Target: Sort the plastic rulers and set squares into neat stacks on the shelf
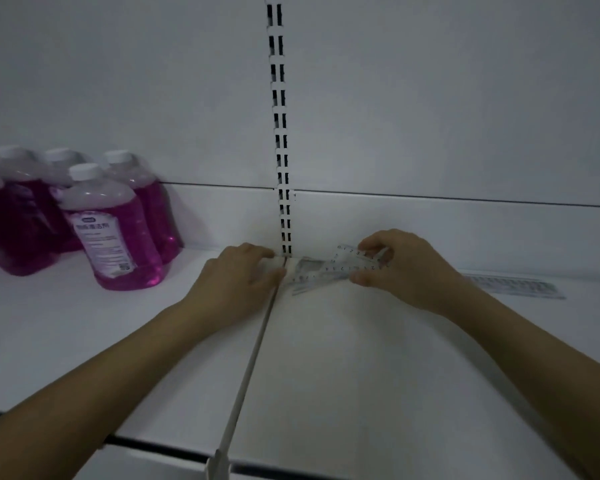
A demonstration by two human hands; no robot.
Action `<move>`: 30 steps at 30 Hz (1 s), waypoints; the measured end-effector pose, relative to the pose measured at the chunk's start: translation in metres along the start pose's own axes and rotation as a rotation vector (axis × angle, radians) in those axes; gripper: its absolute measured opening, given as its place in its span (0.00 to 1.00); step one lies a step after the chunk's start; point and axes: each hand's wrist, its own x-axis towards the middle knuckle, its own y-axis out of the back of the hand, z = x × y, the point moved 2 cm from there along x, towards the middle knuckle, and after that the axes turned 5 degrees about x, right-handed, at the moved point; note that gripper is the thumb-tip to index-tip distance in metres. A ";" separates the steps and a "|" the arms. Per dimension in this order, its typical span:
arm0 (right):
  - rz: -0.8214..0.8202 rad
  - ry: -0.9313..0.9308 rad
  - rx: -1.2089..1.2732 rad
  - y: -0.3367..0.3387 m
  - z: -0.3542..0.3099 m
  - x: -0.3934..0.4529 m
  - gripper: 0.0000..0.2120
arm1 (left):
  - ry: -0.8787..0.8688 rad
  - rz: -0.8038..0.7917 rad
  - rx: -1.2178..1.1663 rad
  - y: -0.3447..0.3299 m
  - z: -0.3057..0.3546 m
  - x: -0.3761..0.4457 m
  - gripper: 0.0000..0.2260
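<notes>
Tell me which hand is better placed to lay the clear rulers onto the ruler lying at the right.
The right hand: it already pinches the clear rulers and is nearer that flat ruler.

Clear glossy plastic rulers (pixel 326 270)

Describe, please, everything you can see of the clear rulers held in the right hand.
The rulers are clear plastic pieces with printed scale marks and numbers, overlapping in a loose, uneven bunch; the exact count and shapes are unclear. They lie low over the white shelf, near its back wall, just right of the divider. The right hand pinches their right end between fingers and thumb. The left hand is at their left end; contact is unclear.
</notes>
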 end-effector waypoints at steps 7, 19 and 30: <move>-0.099 -0.012 -0.070 -0.024 -0.023 0.036 0.25 | -0.112 -0.033 0.021 -0.004 -0.022 -0.010 0.26; -0.002 -0.120 -0.070 -0.012 -0.035 0.017 0.14 | -0.122 -0.075 0.029 -0.005 -0.032 -0.004 0.20; 0.134 -0.383 -0.159 0.026 -0.050 -0.106 0.12 | -0.199 0.144 -0.016 0.017 0.035 -0.023 0.14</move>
